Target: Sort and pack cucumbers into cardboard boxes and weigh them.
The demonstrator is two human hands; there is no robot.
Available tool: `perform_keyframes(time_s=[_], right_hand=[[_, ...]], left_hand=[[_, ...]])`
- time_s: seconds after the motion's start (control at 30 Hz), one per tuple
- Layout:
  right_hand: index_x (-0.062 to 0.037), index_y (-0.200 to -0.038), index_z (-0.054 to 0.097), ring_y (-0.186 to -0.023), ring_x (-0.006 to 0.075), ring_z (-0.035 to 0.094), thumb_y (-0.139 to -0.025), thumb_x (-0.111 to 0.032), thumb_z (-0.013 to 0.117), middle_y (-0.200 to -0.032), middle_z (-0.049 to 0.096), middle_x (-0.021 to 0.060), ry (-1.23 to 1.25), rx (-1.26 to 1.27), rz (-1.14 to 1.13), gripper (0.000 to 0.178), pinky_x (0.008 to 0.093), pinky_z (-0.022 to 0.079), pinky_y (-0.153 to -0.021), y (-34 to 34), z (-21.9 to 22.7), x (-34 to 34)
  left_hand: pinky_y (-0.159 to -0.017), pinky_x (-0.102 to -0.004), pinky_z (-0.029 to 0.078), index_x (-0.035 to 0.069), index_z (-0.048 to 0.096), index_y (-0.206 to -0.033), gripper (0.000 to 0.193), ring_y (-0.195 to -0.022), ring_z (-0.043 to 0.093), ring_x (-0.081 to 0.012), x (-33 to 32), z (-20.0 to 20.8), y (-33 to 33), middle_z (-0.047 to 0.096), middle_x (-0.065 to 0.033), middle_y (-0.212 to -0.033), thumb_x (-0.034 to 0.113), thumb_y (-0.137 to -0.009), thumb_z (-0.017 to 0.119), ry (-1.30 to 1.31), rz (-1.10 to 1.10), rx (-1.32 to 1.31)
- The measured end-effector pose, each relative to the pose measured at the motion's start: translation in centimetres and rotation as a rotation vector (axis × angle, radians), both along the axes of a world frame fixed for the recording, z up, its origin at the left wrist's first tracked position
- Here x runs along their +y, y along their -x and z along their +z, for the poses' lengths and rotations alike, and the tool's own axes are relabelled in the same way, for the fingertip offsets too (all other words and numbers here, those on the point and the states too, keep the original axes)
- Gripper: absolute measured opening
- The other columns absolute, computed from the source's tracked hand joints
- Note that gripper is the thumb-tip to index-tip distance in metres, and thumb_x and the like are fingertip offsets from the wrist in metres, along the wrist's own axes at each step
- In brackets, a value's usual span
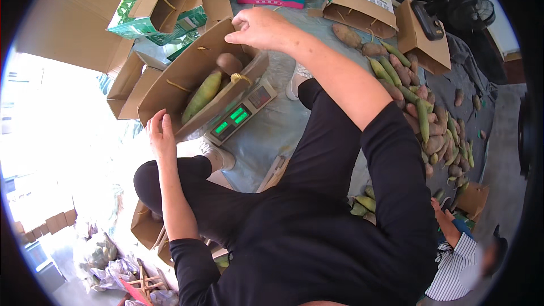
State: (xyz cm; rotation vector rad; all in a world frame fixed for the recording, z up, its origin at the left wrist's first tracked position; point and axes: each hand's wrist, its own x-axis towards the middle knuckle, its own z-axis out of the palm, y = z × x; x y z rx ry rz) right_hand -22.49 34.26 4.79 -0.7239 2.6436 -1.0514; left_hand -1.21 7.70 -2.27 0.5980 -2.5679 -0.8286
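Note:
An opened cardboard box (158,99) sits on a digital scale (262,96) with green lit figures. Inside it lie a long green gourd-like vegetable (203,97) and a brown tuber (229,63). Yellow twisted cord (240,78) shows at the box's near flap, and more cord loops hang from its far wall. My left hand (162,136) is at the box's lower left corner, fingers extended and apart by the cardboard edge. Over the box's far right corner, my right hand (260,28) has its fingers half bent, thumb apart, with nothing visible between them.
Brown tubers and long green vegetables (422,113) form a heap on dark cloth to the right. Other cardboard boxes (362,8) stand at the back, beside a black fan (470,8). Bagged goods (99,252) lie lower left. Another person (459,260) is at lower right.

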Motion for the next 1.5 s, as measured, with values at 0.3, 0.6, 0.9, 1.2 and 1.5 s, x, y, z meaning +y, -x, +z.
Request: perform_keyframes(time_s=[0.3, 0.6, 0.9, 1.2, 1.5], right_hand=[[-0.0036, -0.095, 0.066, -0.087, 0.0244, 0.063, -0.071, -0.031, 0.068, -0.093, 0.066, 0.0137, 0.287, -0.137, -0.081, 0.036, 0.0336, 0.049, -0.078, 2.1, -6.4, 2.7], [0.0042, -0.106, 0.059, -0.079, 0.0237, 0.065, -0.075, -0.019, 0.066, -0.093, 0.066, 0.0186, 0.374, -0.093, -0.077, 0.039, 0.0341, 0.052, -0.063, 2.1, -4.4, 3.6], [0.002, -0.097, 0.064, -0.078, 0.0242, 0.065, -0.071, -0.019, 0.066, -0.088, 0.066, 0.0184, 0.323, -0.023, -0.13, 0.034, 0.0339, 0.051, -0.069, 3.8, -5.4, 3.9], [0.0003, -0.093, 0.065, -0.073, 0.0245, 0.064, -0.073, -0.027, 0.065, -0.083, 0.066, 0.0181, -0.115, -0.028, -0.189, 0.034, 0.0348, 0.051, -0.067, 3.5, -4.3, 3.0], [0.0001, -0.069, 0.065, -0.06, 0.0226, 0.062, -0.074, -0.058, 0.057, -0.063, 0.062, 0.0134, -0.29, -0.027, -0.116, 0.058, 0.036, 0.048, -0.061, 5.7, -7.3, 2.1]], left_hand=[[-0.086, -0.0329, 0.041, 0.006, 0.063, -0.102, 0.024, -0.097, 0.054, -0.0222, 0.3, 0.7, -0.1, 0.06, -0.0086, -0.099, 0.024, -0.09, 0.054, -0.014, 0.013, 0.03], [-0.086, -0.0323, 0.042, 0.007, 0.064, -0.103, 0.025, -0.096, 0.056, -0.0215, -0.2, -0.2, 0.0, 0.061, -0.0081, -0.099, 0.025, -0.089, 0.054, -0.025, 0.011, 0.066], [-0.084, -0.029, 0.043, 0.006, 0.064, -0.103, 0.025, -0.094, 0.057, -0.0174, -0.2, 0.3, 0.4, 0.062, -0.0066, -0.102, 0.025, -0.089, 0.056, -0.062, 0.031, 0.084], [-0.087, -0.0304, 0.043, 0.004, 0.058, -0.112, 0.032, -0.099, 0.056, -0.0183, -2.9, 3.8, -0.2, 0.061, -0.0098, -0.103, 0.025, -0.088, 0.058, -0.189, 0.055, -0.01], [-0.083, -0.0355, 0.043, -0.005, 0.06, -0.102, 0.059, -0.09, 0.058, -0.0243, -10.4, 4.6, 0.0, 0.063, -0.0161, -0.087, 0.05, -0.081, 0.058, -0.075, 0.129, -0.642]])
